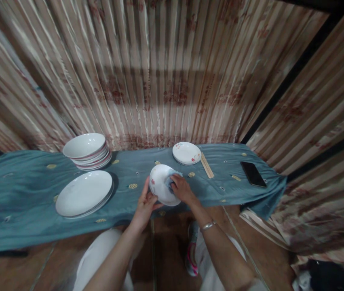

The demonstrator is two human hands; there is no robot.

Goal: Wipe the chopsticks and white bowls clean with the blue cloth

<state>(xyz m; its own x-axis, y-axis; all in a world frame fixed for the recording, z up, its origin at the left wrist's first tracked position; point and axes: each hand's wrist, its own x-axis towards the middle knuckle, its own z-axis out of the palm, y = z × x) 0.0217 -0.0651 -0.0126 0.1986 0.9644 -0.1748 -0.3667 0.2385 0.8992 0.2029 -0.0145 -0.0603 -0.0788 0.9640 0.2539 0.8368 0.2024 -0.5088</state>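
Observation:
A small white plate (pixel 161 186) with a red flower print is tilted up just over the table's front edge. My left hand (pixel 145 204) grips its left rim, thumb on the upper face and fingers beneath. Against the plate's inner face, my right hand (pixel 181 187) presses a bunched light-blue cloth (pixel 169 180), its fingers closed around it. Behind and to the right lies a short stack of similar flowered plates (pixel 186 152), with a bundle of wooden chopsticks (pixel 207 165) beside it.
Several stacked bowls (pixel 84 146) stand at the back left, with a pile of large oval plates (pixel 83 193) before them. A black phone (pixel 253 173) lies right on the blue-green tablecloth (pixel 129 169). A pleated curtain (pixel 165 81) hangs behind.

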